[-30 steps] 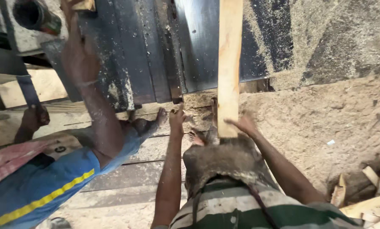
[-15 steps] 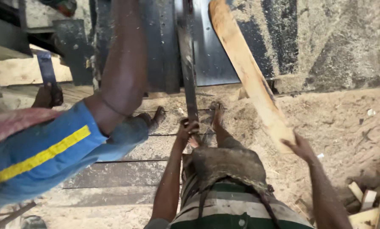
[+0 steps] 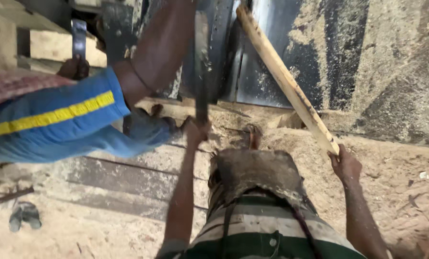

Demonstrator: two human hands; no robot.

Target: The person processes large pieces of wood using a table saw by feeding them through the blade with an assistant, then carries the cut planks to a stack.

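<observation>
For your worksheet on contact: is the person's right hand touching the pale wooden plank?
Touching. The head view shows the right hand wrapped around the lower end of the pale wooden plank, with no gap between them.

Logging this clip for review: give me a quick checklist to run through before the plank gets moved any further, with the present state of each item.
1. Right hand grips the plank at its near end: ok.
2. Left hand holds the dark bar: ok.
3. Co-worker's arm is apart from the plank: ok, but it is close to the bar.
4. Plank's far end is free of the machine: cannot tell, it lies against the dark metal.
5. Footing: not ok, sawdust covers the floor.
6. Machine running or stopped: cannot tell.
</observation>
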